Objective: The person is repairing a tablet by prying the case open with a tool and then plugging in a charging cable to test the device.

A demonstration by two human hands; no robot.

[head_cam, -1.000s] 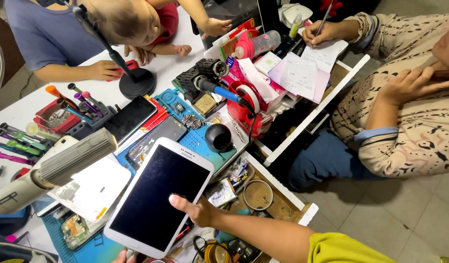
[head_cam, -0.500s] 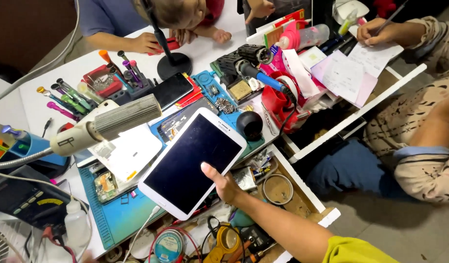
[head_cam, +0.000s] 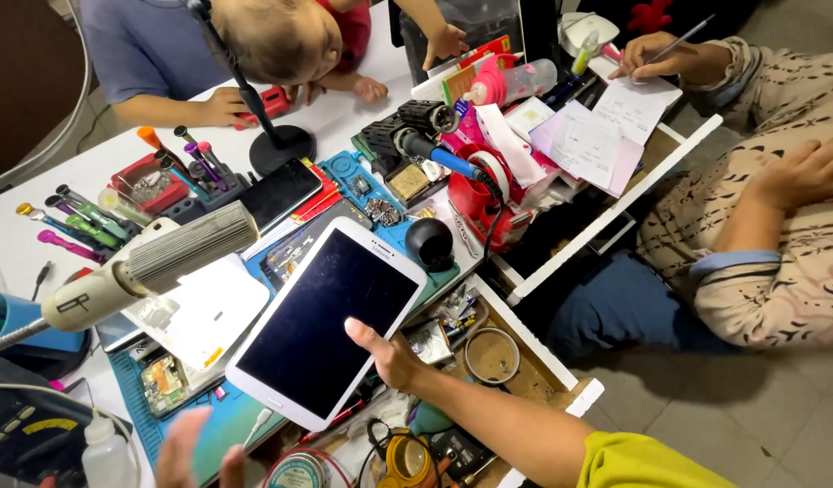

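Held above a crowded repair worktop (head_cam: 37, 230): a white tablet (head_cam: 330, 321) with a dark screen, face up, over the blue mat (head_cam: 213, 434) and just beside the grey cylindrical lamp head (head_cam: 192, 246). Gripped at its lower right edge by the right hand (head_cam: 385, 352), thumb laid flat on the glass, remaining fingers curled out of sight beneath. At the frame's bottom edge, the left hand (head_cam: 188, 450), blurred, fingers loosely spread, pinching nothing, clear of the tablet. Long axis on a diagonal, from lower left toward upper right; short top edge aimed at the black round knob (head_cam: 430, 242) and the red clutter beyond. Likely risk: a one-sided grip near a corner, so a possible tilt or slip onto the tools, boards and open drawer (head_cam: 525, 361) below, with scratched or cracked glass. Further hazard: a knock against the lamp head close to its upper left edge. Nearby, other people's hands at the far side, well apart.
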